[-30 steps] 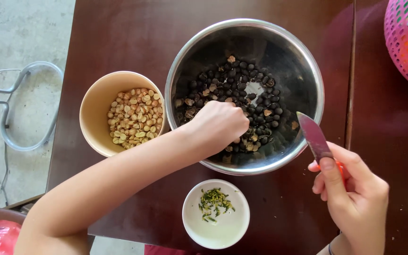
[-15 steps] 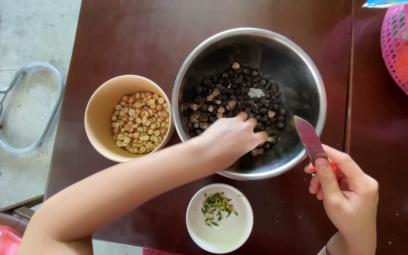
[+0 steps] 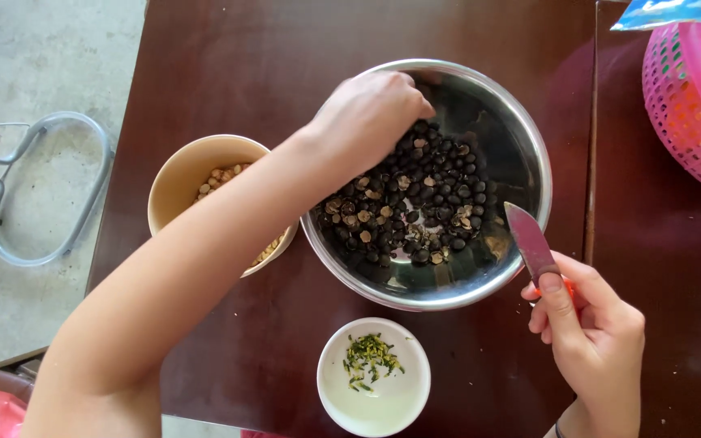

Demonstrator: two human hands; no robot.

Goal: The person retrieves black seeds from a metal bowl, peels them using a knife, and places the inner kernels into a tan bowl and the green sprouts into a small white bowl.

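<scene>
1. The left hand (image 3: 371,113) reached into the far side of the round, shiny stainless-steel bowl (image 3: 529,154), its fingers curled down onto the dark, nearly black round seeds (image 3: 436,191) heaped there.
2. Whether those fingers had closed on a seed could not be told, as the back of the hand hid the fingertips.
3. The seeds lay in the bottom of the steel bowl, mixed with paler, tan broken pieces; a bare patch of metal showed near the front.
4. The right hand (image 3: 590,341) was wrapped firmly around a small knife with a short grey blade (image 3: 529,239); the thumb lay along the base of the blade and a trace of orange handle showed between the fingers.
5. The blade tip pointed up and left, over the right rim of the steel bowl.
6. A round beige cup of pale peeled kernels (image 3: 176,178) stood just left of the steel bowl, partly hidden under the left forearm.
7. A small white round bowl (image 3: 383,401) holding green slivers (image 3: 369,357) sat near the front edge of the dark brown wooden table (image 3: 229,65).
8. A pink plastic mesh basket (image 3: 691,105) stood at the far right.
</scene>
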